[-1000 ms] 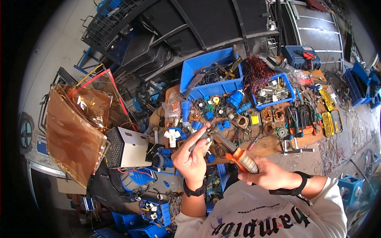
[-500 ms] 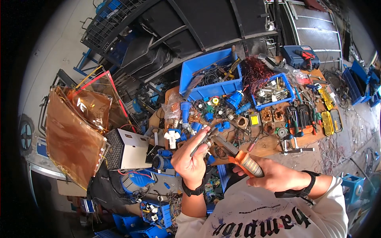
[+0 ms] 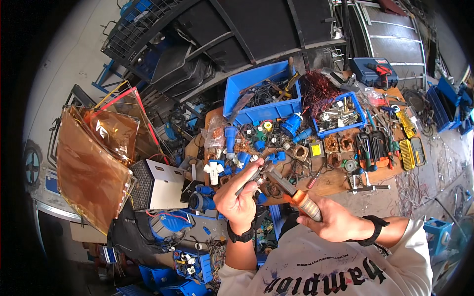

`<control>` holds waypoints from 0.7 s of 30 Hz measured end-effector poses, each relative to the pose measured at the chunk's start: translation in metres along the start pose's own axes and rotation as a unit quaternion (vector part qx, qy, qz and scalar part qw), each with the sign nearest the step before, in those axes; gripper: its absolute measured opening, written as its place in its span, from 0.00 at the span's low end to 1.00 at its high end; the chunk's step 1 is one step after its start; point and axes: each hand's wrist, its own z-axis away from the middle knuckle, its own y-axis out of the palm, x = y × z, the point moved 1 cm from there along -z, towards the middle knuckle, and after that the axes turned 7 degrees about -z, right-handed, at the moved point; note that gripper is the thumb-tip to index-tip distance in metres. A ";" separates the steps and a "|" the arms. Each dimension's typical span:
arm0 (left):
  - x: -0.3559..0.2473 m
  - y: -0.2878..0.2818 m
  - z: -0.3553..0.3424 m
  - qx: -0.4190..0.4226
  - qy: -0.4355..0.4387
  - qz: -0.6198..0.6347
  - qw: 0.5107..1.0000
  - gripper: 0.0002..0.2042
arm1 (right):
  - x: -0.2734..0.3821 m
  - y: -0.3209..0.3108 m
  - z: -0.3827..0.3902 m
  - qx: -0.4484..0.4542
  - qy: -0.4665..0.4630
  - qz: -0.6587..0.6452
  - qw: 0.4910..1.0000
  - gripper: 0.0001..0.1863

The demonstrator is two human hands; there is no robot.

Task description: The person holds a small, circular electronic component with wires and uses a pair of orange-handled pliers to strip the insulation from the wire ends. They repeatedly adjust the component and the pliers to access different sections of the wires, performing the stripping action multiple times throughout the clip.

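My left hand [image 3: 237, 195] is raised over the near edge of the workbench. Its thumb and fingers pinch a thin, dark grey metal piece [image 3: 250, 178], partly hidden by the fingers. My right hand [image 3: 333, 219] is wrapped round a hand tool [image 3: 310, 206] with an orange and tan ribbed grip and a flat grey metal shaft; its exact kind is unclear. The tool's metal end points up and left, close to the piece in my left hand. Whether they touch cannot be made out.
On the wooden workbench [image 3: 321, 186] lie blue plugs, fittings and wires. Behind stand a large blue bin [image 3: 264, 117] and a blue tray [image 3: 340, 129] of metal parts. Pliers and clamps [image 3: 377, 148] lie at right. A white box [image 3: 165, 185] and brown sheets [image 3: 91, 167] are at left.
My right hand has shifted slightly left and turned, so the tool's grip now shows more edge-on. The left hand has barely moved and keeps its pinch.
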 end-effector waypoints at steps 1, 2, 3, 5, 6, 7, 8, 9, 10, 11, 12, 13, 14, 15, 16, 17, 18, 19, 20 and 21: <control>0.000 0.001 0.000 0.000 -0.003 0.009 1.000 0.10 | -0.002 0.000 -0.001 -0.008 -0.001 0.006 1.000 0.20; 0.000 0.002 0.002 -0.006 -0.005 0.004 1.000 0.10 | -0.004 0.000 -0.001 -0.017 -0.002 0.012 1.000 0.21; 0.001 0.004 0.003 -0.012 -0.007 -0.002 1.000 0.10 | -0.005 0.000 -0.003 -0.025 -0.002 0.018 1.000 0.21; 0.001 0.007 0.005 -0.018 -0.014 -0.011 1.000 0.10 | -0.013 0.004 -0.005 -0.059 -0.045 0.030 0.997 0.24; 0.000 0.008 0.005 -0.019 -0.018 -0.014 1.000 0.10 | -0.016 0.005 -0.006 -0.075 -0.067 0.036 0.994 0.25; 0.000 0.009 0.005 -0.020 -0.022 -0.017 0.999 0.10 | -0.018 0.004 -0.007 -0.083 -0.061 0.059 0.993 0.26; -0.001 0.009 0.005 -0.020 -0.020 -0.028 0.999 0.10 | -0.020 0.003 -0.008 -0.090 -0.055 0.082 0.991 0.27; -0.003 0.009 0.005 -0.020 -0.018 -0.039 0.999 0.10 | -0.021 0.002 -0.009 -0.097 -0.050 0.105 0.989 0.29; -0.004 0.009 0.005 -0.020 -0.015 -0.051 0.998 0.10 | -0.023 0.002 -0.009 -0.101 -0.054 0.126 0.985 0.29; -0.007 0.008 0.005 -0.019 -0.011 -0.065 0.998 0.10 | -0.024 0.001 -0.008 -0.105 -0.057 0.148 0.982 0.30; -0.010 0.009 0.004 -0.017 -0.007 -0.078 0.997 0.10 | -0.024 0.000 -0.008 -0.110 -0.061 0.170 0.977 0.31; -0.012 0.009 0.003 -0.015 -0.003 -0.092 0.996 0.10 | -0.023 0.000 -0.008 -0.098 -0.053 0.140 0.984 0.31; -0.013 0.008 0.001 -0.008 -0.014 -0.100 0.995 0.11 | -0.022 0.000 -0.008 -0.085 -0.044 0.111 0.989 0.31; -0.012 0.008 -0.002 -0.001 -0.023 -0.106 0.994 0.11 | -0.019 -0.001 -0.007 -0.074 -0.036 0.083 0.993 0.31; -0.012 0.008 -0.004 0.006 -0.032 -0.112 0.993 0.11 | -0.017 -0.003 -0.006 -0.059 -0.021 0.057 0.996 0.28; -0.009 0.007 -0.002 0.013 -0.031 -0.117 0.993 0.11 | -0.014 -0.006 -0.003 -0.043 -0.007 0.030 0.999 0.26; -0.007 0.005 0.000 0.022 -0.028 -0.123 0.992 0.11 | -0.011 -0.010 -0.002 -0.027 0.006 0.003 1.000 0.23; -0.006 0.003 0.001 0.030 -0.025 -0.129 0.991 0.11 | -0.010 -0.014 -0.001 0.001 0.006 -0.017 1.000 0.26; -0.008 0.002 0.000 0.034 -0.019 -0.134 0.990 0.11 | -0.010 -0.019 0.000 0.029 0.006 -0.036 0.999 0.29; -0.007 0.002 -0.001 0.033 -0.016 -0.139 0.990 0.11 | -0.009 -0.022 0.001 0.056 0.010 -0.055 0.997 0.32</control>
